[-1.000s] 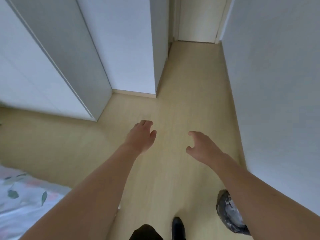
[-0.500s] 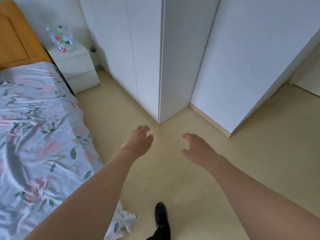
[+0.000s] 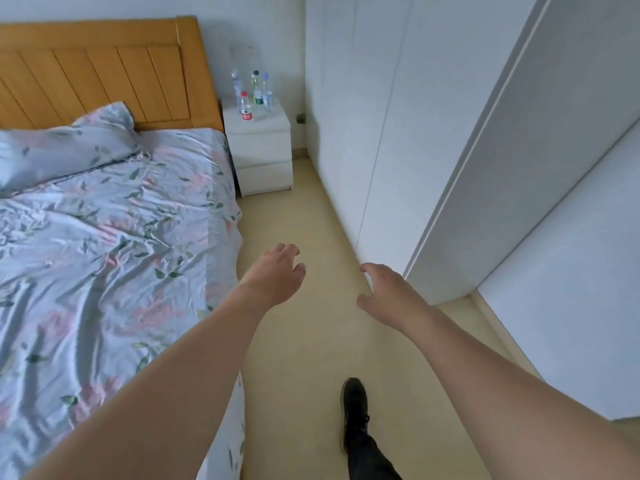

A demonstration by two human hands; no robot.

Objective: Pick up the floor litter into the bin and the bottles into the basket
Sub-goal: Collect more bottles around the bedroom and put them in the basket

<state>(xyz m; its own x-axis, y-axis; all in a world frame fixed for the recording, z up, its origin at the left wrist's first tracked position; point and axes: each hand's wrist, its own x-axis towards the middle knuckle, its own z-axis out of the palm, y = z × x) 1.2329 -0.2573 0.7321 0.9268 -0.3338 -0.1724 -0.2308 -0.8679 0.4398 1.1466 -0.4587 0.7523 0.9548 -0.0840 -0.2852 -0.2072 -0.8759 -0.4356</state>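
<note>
1. My left hand [image 3: 273,275] is stretched out in front of me over the floor [image 3: 304,341], fingers loosely curled, holding nothing.
2. My right hand [image 3: 391,292] is out at about the same height, fingers relaxed and slightly spread, also holding nothing.
3. The hands are apart from each other; neither touches anything.
4. The bottles [image 3: 254,95] stand upright in a tight cluster on top of the white nightstand [image 3: 259,143], well ahead of both hands. I count about four, clear plastic; one in front has a red cap and red label [image 3: 246,106], one behind it has a green label [image 3: 257,90]. Exact count is hard to tell at this range.
5. The nightstand sits in the far corner, just beside the wooden headboard [image 3: 100,67] and near the white wardrobe [image 3: 381,116].
6. The bed [image 3: 104,237] fills the left side, with a floral grey-blue cover and a pillow [image 3: 62,143] up by the headboard. My left forearm crosses over the edge of the bed.
7. The wardrobe and more white panels run along the right; my right hand is near the wardrobe's lower corner.
8. A beige floor strip runs between the bed and the wardrobe up to the nightstand.
9. One foot in a black shoe [image 3: 355,407] is planted on the floor at bottom centre, with a dark trouser leg below it.
</note>
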